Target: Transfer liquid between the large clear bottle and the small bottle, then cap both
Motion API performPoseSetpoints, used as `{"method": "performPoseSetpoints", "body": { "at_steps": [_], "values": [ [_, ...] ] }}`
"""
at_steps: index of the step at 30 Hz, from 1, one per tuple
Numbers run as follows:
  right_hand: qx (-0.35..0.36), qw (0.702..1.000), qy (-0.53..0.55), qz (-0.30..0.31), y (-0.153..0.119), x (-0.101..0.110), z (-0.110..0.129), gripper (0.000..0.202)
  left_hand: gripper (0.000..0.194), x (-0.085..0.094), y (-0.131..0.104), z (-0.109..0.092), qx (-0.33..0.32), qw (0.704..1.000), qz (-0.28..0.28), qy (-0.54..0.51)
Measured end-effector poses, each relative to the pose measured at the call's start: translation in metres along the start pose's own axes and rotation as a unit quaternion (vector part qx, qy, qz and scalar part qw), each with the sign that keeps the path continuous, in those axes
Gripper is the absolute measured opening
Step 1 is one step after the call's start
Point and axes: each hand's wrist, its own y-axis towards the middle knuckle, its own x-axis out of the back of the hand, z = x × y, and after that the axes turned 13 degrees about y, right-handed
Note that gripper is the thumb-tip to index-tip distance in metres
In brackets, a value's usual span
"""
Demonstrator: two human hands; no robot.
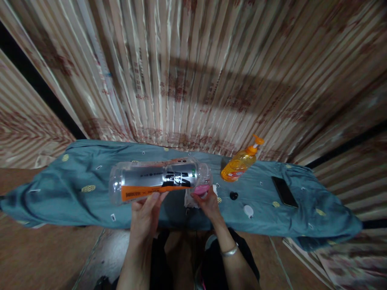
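A large clear plastic bottle point(157, 179) with a silver and orange label is held sideways above the table, its neck to the right. My left hand point(145, 209) is closed around its underside. At the neck end, my right hand point(209, 204) pinches a small pink object point(201, 190). I cannot tell whether that object is a cap or something else, as fingers partly cover it. Below the right hand lies a crumpled white cloth or tissue point(190, 200), partly hidden.
An orange pump bottle point(238, 164) stands to the right, near the curtain point(193, 88). Closer in are a small black cap point(234, 195) and a round white lid point(248, 211). A dark phone point(284, 191) lies farther right on the green tablecloth point(75, 205).
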Motion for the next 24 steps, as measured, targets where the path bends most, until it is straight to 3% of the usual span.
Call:
{"method": "performPoseSetpoints", "body": {
  "at_steps": [4, 16, 24],
  "values": [
    [-0.002, 1.0, 0.0, 0.002, 0.0001, 0.0, -0.0009, 0.057, 0.031, -0.0016, 0.0014, 0.0, -0.013, 1.0, 0.011, -0.026],
    [0.011, 1.0, 0.001, 0.002, -0.0001, 0.0005, -0.0023, 0.05, 0.036, 0.0, 0.0008, 0.0011, -0.007, 0.999, 0.022, -0.025],
    [0.006, 1.0, 0.012, 0.004, -0.0002, 0.0005, -0.0021, 0.056, 0.037, 0.0, 0.002, -0.0005, -0.007, 1.0, 0.02, -0.018]
  ]
}}
